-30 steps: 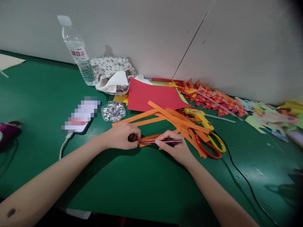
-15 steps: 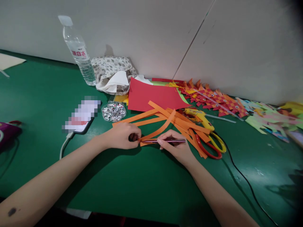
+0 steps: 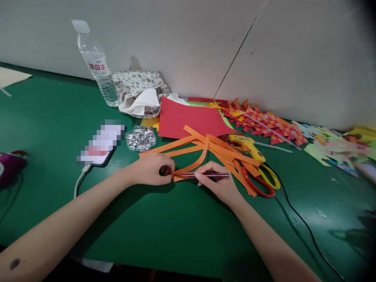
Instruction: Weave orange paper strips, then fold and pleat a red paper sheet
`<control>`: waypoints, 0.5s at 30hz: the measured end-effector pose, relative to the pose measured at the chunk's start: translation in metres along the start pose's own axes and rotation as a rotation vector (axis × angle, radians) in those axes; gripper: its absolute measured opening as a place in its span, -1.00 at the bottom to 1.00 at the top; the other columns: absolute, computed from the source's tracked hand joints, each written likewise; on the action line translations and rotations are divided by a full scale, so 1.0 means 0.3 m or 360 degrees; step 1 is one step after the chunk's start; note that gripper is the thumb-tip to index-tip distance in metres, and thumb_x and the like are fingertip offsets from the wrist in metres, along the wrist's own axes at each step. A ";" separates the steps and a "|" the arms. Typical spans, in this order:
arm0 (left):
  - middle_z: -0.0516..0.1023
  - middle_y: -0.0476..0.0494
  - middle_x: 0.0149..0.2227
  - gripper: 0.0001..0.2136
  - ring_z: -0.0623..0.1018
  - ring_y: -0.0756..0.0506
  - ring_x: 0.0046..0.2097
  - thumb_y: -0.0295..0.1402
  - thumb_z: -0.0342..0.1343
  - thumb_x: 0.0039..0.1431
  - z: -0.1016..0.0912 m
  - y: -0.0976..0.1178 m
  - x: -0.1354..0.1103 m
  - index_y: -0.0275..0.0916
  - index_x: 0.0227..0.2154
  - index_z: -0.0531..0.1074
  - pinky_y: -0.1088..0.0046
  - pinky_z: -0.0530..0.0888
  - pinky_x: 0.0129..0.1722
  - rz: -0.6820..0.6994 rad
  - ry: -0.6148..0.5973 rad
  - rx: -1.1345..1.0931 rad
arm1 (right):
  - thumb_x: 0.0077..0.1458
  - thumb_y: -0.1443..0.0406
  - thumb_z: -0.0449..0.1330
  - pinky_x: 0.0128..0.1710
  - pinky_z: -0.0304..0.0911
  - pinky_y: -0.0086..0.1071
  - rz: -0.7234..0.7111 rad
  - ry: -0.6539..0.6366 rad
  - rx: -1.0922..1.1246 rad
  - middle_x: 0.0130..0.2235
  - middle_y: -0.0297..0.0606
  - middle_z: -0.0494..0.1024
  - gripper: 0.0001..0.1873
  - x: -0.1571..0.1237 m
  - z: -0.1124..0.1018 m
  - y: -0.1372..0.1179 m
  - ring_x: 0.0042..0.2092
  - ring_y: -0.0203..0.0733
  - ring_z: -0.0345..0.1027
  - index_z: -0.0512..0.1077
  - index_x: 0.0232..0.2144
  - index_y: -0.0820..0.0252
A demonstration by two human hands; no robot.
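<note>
At frame centre, the left hand pinches an orange strip while the right hand clasps a slim rod, which could tear the strip if pushed too hard.

Upward-curving orange paper strip, slim dark tool near-level alongside
</note>
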State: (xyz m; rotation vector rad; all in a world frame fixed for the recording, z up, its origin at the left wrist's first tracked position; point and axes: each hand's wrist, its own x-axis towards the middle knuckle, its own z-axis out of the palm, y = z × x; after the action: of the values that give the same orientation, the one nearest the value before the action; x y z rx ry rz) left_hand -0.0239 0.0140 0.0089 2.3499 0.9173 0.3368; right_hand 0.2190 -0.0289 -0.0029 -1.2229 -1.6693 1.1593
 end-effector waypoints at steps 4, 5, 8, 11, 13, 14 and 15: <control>0.47 0.02 -0.46 -0.93 0.41 0.05 -0.45 -0.46 0.07 -0.04 -0.001 0.001 -0.001 -0.26 -0.47 0.45 0.58 0.26 -0.48 -0.0001 -0.0004 -0.0001 | 0.06 0.21 0.28 -0.43 0.34 -0.40 -0.0015 -0.0025 -0.0019 -0.47 -0.34 0.53 -0.85 0.001 0.000 0.004 -0.47 -0.29 0.43 0.44 -0.45 0.15; 0.47 0.02 -0.46 -0.93 0.41 0.05 -0.45 -0.47 0.07 -0.04 -0.001 0.002 -0.002 -0.26 -0.48 0.44 0.58 0.26 -0.48 0.0000 -0.0003 -0.0002 | 0.06 0.21 0.28 -0.43 0.33 -0.41 -0.0014 -0.0021 -0.0027 -0.49 -0.35 0.52 -0.85 0.001 0.000 0.003 -0.48 -0.30 0.42 0.44 -0.46 0.15; 0.47 0.02 -0.46 -0.93 0.41 0.06 -0.45 -0.47 0.07 -0.05 0.000 0.003 -0.003 -0.26 -0.48 0.44 0.58 0.26 -0.48 0.0004 -0.0001 -0.0006 | 0.06 0.22 0.28 -0.43 0.33 -0.41 -0.0019 0.0017 -0.0017 -0.52 -0.38 0.50 -0.84 0.001 0.001 -0.002 -0.50 -0.31 0.41 0.42 -0.47 0.15; 0.46 0.03 -0.47 -0.93 0.41 0.06 -0.46 -0.47 0.07 -0.05 0.002 0.002 -0.002 -0.26 -0.48 0.44 0.58 0.26 -0.49 0.0005 -0.0001 0.0000 | 0.05 0.22 0.28 -0.43 0.32 -0.40 -0.0036 0.0006 -0.0040 -0.52 -0.36 0.51 -0.84 0.002 0.002 -0.009 -0.49 -0.30 0.42 0.43 -0.48 0.16; 0.46 0.03 -0.48 -0.94 0.41 0.06 -0.46 -0.47 0.07 -0.05 0.002 0.000 0.000 -0.26 -0.49 0.43 0.58 0.26 -0.49 0.0001 0.0001 0.0001 | 0.05 0.23 0.28 -0.42 0.32 -0.40 -0.0041 -0.0010 -0.0071 -0.53 -0.35 0.51 -0.85 0.004 0.002 -0.011 -0.48 -0.29 0.42 0.43 -0.48 0.16; 0.46 0.03 -0.48 -0.94 0.41 0.06 -0.46 -0.47 0.07 -0.04 0.001 -0.001 0.000 -0.26 -0.49 0.43 0.58 0.25 -0.50 -0.0004 0.0003 -0.0002 | 0.05 0.24 0.27 -0.42 0.31 -0.40 -0.0046 -0.0013 -0.0081 -0.53 -0.35 0.51 -0.85 0.004 0.002 -0.011 -0.48 -0.29 0.42 0.43 -0.49 0.16; 0.46 0.04 -0.49 -0.94 0.41 0.06 -0.47 -0.47 0.07 -0.04 0.000 -0.002 0.000 -0.26 -0.48 0.43 0.59 0.25 -0.50 -0.0012 0.0006 -0.0006 | 0.06 0.24 0.27 -0.42 0.31 -0.40 -0.0052 -0.0015 -0.0084 -0.51 -0.35 0.51 -0.85 0.005 0.002 -0.010 -0.48 -0.30 0.41 0.43 -0.49 0.16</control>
State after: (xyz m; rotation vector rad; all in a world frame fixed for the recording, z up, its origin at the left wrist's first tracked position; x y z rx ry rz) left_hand -0.0242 0.0143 0.0084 2.3423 0.9263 0.3400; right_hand 0.2172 -0.0280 -0.0002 -1.2199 -1.7304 1.1090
